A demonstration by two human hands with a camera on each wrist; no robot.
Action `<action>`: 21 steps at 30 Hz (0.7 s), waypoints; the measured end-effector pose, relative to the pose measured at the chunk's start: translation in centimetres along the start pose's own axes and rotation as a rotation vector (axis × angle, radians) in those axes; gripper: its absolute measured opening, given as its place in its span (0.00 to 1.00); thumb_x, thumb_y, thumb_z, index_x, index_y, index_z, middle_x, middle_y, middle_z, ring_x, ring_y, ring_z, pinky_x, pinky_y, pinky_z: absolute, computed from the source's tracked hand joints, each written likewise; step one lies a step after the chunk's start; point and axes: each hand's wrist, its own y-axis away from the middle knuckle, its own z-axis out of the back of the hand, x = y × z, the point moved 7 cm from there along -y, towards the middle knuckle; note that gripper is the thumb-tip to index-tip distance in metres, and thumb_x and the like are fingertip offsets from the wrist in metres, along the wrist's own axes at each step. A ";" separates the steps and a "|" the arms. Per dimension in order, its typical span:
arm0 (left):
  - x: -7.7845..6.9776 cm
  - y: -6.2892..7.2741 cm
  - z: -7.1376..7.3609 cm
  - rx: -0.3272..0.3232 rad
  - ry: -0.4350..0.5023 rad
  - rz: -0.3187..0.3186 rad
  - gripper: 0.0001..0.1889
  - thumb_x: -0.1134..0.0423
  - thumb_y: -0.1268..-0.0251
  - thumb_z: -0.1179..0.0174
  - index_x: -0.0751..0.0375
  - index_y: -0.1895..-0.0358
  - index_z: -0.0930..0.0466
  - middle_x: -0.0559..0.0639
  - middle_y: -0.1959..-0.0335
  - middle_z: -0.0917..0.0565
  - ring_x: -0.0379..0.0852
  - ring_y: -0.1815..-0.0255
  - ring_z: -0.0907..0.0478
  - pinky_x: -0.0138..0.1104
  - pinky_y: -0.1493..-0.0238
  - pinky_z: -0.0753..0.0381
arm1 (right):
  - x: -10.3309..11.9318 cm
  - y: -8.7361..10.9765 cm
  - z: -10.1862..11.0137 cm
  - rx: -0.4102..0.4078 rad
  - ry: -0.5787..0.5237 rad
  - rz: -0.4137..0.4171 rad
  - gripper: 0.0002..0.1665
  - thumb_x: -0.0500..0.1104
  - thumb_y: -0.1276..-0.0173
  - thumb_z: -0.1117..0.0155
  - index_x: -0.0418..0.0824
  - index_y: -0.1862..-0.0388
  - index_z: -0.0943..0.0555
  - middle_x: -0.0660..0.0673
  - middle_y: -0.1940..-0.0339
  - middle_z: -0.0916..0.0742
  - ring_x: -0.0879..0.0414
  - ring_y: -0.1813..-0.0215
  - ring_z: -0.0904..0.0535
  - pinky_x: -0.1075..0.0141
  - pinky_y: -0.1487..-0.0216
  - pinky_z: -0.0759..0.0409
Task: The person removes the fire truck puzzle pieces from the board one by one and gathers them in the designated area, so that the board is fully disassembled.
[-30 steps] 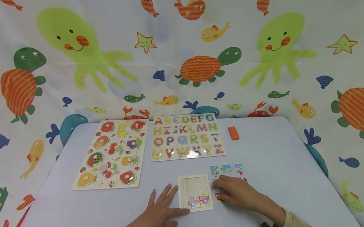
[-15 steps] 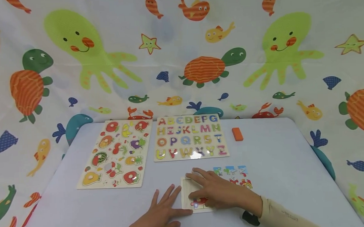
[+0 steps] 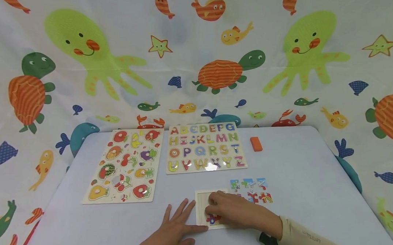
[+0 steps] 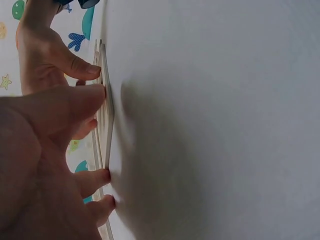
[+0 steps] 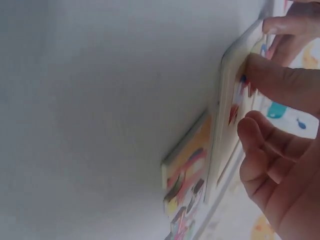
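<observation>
In the head view a small square wooden puzzle tray (image 3: 200,206) lies on the white table, with red and blue vehicle pieces (image 3: 214,219) in its lower part. My left hand (image 3: 174,227) lies at its left side, fingers spread, thumb at the front edge and forefinger at the left rim. Over the tray's right half, my right hand (image 3: 234,210) bends its fingers and pinches a jigsaw piece, mostly hidden under them. The right wrist view shows that thumb (image 5: 285,80) pressed low to the coloured pieces (image 5: 235,110) in the tray. Loose jigsaw pieces (image 3: 252,196) lie right of it.
A fruit puzzle board (image 3: 122,166) lies at the back left, and an alphabet board (image 3: 205,147) beside it. An orange block (image 3: 256,144) sits farther right. A sea-animal cloth (image 3: 180,57) hangs behind the table (image 3: 293,162).
My right hand has moved left from the loose pieces onto the tray, and its fingers have since drawn in closer together. My left hand has stayed at the tray's edge.
</observation>
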 end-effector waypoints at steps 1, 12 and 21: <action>0.0 0.0 0.0 0.001 0.002 0.000 0.24 0.56 0.35 0.32 0.26 0.38 0.18 0.54 0.18 0.44 0.63 0.17 0.55 0.74 0.29 0.59 | 0.0 0.0 -0.1 0.004 -0.021 -0.017 0.21 0.43 0.36 0.23 0.59 0.47 0.17 0.55 0.51 0.19 0.63 0.55 0.25 0.74 0.56 0.21; 0.0 0.0 -0.1 -0.010 -0.019 0.007 0.24 0.57 0.36 0.31 0.26 0.39 0.18 0.55 0.18 0.43 0.63 0.18 0.55 0.74 0.29 0.58 | -0.5 0.2 -0.8 0.014 -0.265 -0.097 0.18 0.36 0.34 0.29 0.56 0.52 0.21 0.62 0.69 0.25 0.68 0.71 0.30 0.76 0.69 0.29; 0.0 -0.1 -0.2 -0.006 -0.001 0.000 0.24 0.56 0.35 0.32 0.26 0.38 0.18 0.56 0.18 0.44 0.64 0.18 0.55 0.74 0.29 0.59 | -0.6 0.6 -0.3 -0.007 -0.408 -0.007 0.09 0.42 0.29 0.31 0.54 0.59 0.23 0.63 0.72 0.25 0.71 0.69 0.29 0.77 0.67 0.28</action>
